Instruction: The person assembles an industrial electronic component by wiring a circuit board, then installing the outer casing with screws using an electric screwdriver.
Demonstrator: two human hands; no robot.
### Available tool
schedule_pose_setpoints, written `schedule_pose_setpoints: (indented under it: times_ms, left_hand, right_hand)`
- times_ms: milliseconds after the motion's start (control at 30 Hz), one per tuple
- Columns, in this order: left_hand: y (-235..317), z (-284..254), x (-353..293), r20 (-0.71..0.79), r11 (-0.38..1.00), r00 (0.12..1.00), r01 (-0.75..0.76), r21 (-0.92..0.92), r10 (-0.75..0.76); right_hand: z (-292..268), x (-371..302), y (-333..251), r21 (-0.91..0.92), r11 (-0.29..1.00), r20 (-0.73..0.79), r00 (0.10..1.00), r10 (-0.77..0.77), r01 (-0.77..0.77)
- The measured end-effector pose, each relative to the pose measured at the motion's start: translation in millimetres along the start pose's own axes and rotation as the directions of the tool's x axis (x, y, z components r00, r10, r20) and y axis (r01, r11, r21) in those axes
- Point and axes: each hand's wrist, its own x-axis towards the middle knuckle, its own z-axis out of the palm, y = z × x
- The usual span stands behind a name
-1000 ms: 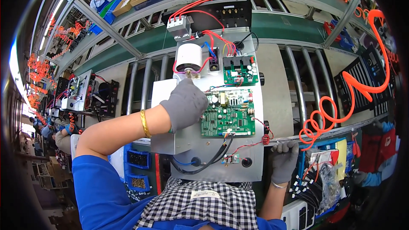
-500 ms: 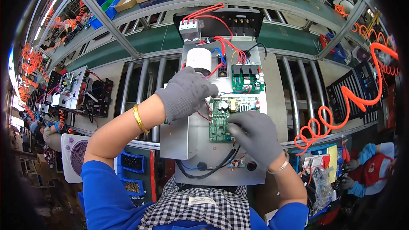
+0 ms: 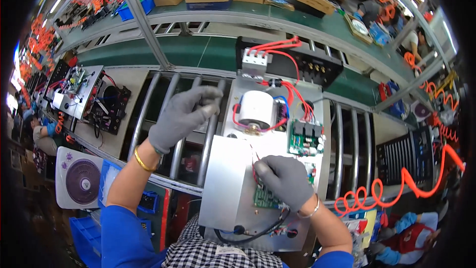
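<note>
My left hand [image 3: 179, 119]: it wears a grey glove and hangs above the steel rollers [image 3: 210, 136], to the left of the white cylinder [image 3: 258, 105]. The fingers are bent and stand apart from the thumb; I see nothing between them.
My right hand [image 3: 288, 181]: also in a grey glove, it is over the larger green board [image 3: 264, 199] and hides a good part of it. The fingers are bent toward the thumb, just beside some thin wires [image 3: 253, 158]; whether they pinch these, I cannot tell.
Metal plate [image 3: 240, 218]: it lies in the middle, in front of me, with rollers on its left and on its right.
On the plate, near: a silver box [image 3: 221, 181] along the left edge, and a black cable [image 3: 254, 237] that makes a curve.
On the plate, far: the white cylinder lies to the left of the smaller green board [image 3: 306, 139]. Behind it are a metal block [image 3: 254, 65] with red wires [image 3: 277, 49] and a black panel [image 3: 325, 69].
Left side: a white fan [image 3: 83, 182] with a purple grille.
Right side: a black slatted unit [image 3: 405, 156] and a coiled orange hose [image 3: 449, 155].
Far shelf [image 3: 213, 19]: it carries cardboard boxes [image 3: 208, 5].
</note>
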Motion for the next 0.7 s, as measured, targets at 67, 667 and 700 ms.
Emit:
schedule_pose_setpoints:
  times_ms: [67,667,700]
  left_hand:
    - [-30.7,-3.4,-10.7,-0.028,0.988,0.997,0.063,-0.139,-0.067]
    - [-200.4,34.3,-113.6,0.146,0.762,0.889,0.448,-0.468,-0.433]
    - [-208.7,36.7,-120.0,0.15,0.754,0.889,0.447,-0.48,-0.432]
  right_hand:
    - [-4.8,4.6,-8.4,-0.033,0.999,0.052,0.998,0.019,-0.017]
    - [22.4,10.2,1.7,0.149,0.955,-0.316,0.903,0.293,-0.257]
    - [27.5,12.3,-2.7,0.139,0.952,-0.348,0.886,0.306,-0.274]
